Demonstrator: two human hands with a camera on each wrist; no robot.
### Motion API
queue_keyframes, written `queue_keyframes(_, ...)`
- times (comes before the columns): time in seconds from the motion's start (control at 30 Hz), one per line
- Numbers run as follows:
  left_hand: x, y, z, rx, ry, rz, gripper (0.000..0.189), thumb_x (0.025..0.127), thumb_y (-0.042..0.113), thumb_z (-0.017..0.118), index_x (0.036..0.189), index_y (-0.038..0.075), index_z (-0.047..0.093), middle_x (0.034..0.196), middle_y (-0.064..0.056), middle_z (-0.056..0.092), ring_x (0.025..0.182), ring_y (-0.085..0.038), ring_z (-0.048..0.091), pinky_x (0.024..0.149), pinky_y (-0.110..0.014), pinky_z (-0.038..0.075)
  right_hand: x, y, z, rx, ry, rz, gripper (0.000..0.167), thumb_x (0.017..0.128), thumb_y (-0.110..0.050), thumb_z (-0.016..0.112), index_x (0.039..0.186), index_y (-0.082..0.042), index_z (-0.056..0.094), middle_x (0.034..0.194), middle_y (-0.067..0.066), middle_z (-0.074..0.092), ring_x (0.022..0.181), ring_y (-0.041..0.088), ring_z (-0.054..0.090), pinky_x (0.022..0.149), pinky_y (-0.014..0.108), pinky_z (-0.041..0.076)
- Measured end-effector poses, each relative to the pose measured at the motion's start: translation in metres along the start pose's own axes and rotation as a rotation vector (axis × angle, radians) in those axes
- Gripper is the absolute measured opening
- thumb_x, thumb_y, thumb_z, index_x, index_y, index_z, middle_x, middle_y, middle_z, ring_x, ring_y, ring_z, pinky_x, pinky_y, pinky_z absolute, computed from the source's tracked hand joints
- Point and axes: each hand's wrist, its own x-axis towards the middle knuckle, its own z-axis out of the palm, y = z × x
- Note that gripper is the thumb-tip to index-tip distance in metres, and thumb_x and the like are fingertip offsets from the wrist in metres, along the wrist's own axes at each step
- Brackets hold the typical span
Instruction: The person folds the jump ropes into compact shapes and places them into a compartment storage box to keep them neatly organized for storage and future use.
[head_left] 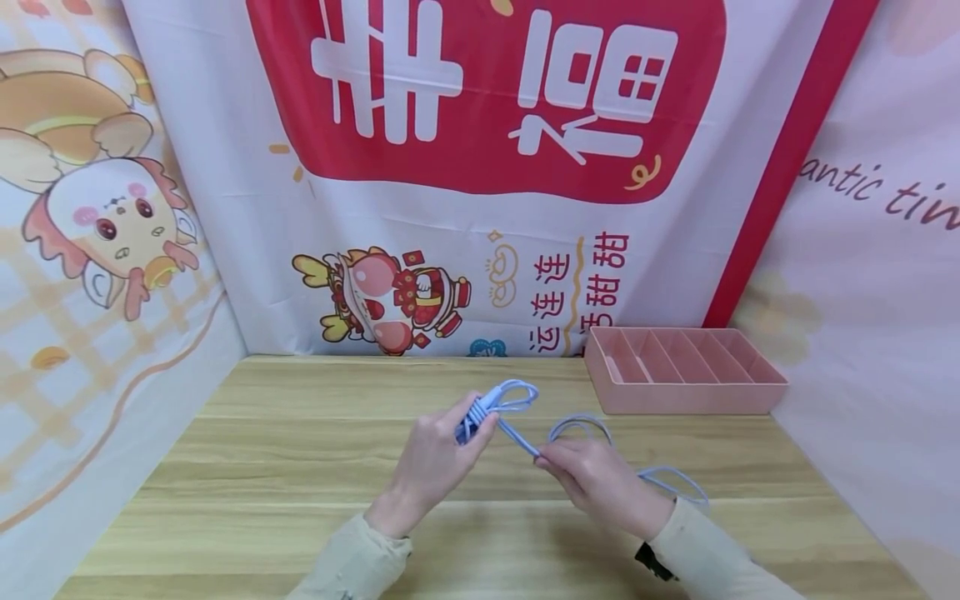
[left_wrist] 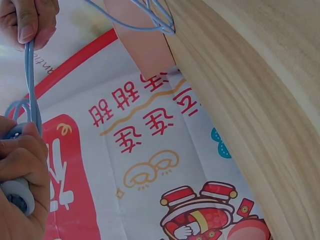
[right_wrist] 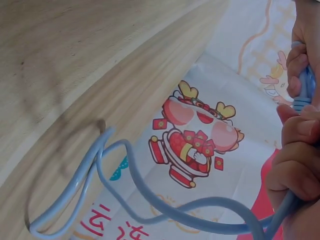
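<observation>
With our left hand (head_left: 437,450) we grip the blue cable (head_left: 519,437) by its wrapped bundle (head_left: 477,412), likely its firmest hold; our right hand (head_left: 606,485), at three o'clock, pinches seemingly light, pliable strands.

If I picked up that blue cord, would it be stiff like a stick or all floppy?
Probably floppy: the blue cord makes loose, curvy loops beyond the right hand. It likely bends easily, since it's wound in turns at the left hand. It looks thin, so it's probably light.
</observation>
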Motion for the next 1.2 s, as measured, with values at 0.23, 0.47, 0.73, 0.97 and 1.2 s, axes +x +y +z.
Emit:
queue_keyframes(0.23,0.001,0.001,0.000,0.043,-0.032,0.003,0.012,0.096,0.018,0.066,0.100,0.009,0.061,0.064,0.014,0.045,0.047,0.002,0.041,0.039,-0.015,0.038,0.007,-0.007,-0.010,-0.001,-0.081,0.067,0.008,0.097,-0.010,0.063,0.090,-0.013,0.065,0.074,-0.010,0.058,0.062,0.001,0.049,0.055,0.016,0.045)
queue_keyframes(0.47,0.003,0.002,0.000,0.031,-0.132,-0.050,0.011,0.096,0.020,0.067,0.099,0.013,0.059,0.062,0.012,0.044,0.047,-0.001,0.039,0.040,-0.018,0.037,0.012,-0.008,-0.019,0.018,-0.083,0.075,0.009,0.095,-0.005,0.065,0.092,-0.014,0.063,0.077,-0.012,0.056,0.063,0.000,0.048,0.055,0.015,0.044)
queue_keyframes(0.73,0.001,0.003,0.000,0.055,-0.244,-0.069,0.019,0.097,0.025,0.065,0.106,0.009,0.062,0.068,0.010,0.053,0.050,-0.002,0.045,0.043,-0.017,0.042,0.014,-0.010,-0.022,0.078,-0.096,0.140,0.004,0.097,-0.010,0.063,0.094,-0.011,0.066,0.076,-0.012,0.056,0.061,0.000,0.046,0.054,0.013,0.042)
queue_keyframes(0.97,-0.004,0.005,0.006,0.140,-0.250,-0.017,0.020,0.094,0.024,0.069,0.098,0.007,0.060,0.070,0.007,0.053,0.054,-0.002,0.048,0.045,-0.014,0.042,0.016,-0.016,-0.018,0.069,-0.082,0.095,0.005,0.096,-0.008,0.064,0.091,-0.011,0.064,0.074,-0.012,0.055,0.061,-0.002,0.046,0.054,0.012,0.041)
queue_keyframes(1.2,-0.007,0.008,0.012,0.244,-0.265,0.065,0.024,0.094,0.027,0.069,0.101,0.005,0.061,0.075,0.005,0.058,0.060,-0.001,0.051,0.049,-0.012,0.043,0.015,-0.018,-0.013,0.087,-0.055,0.124,0.014,0.094,-0.004,0.066,0.086,-0.013,0.060,0.070,-0.011,0.051,0.058,-0.002,0.042,0.052,0.011,0.037)
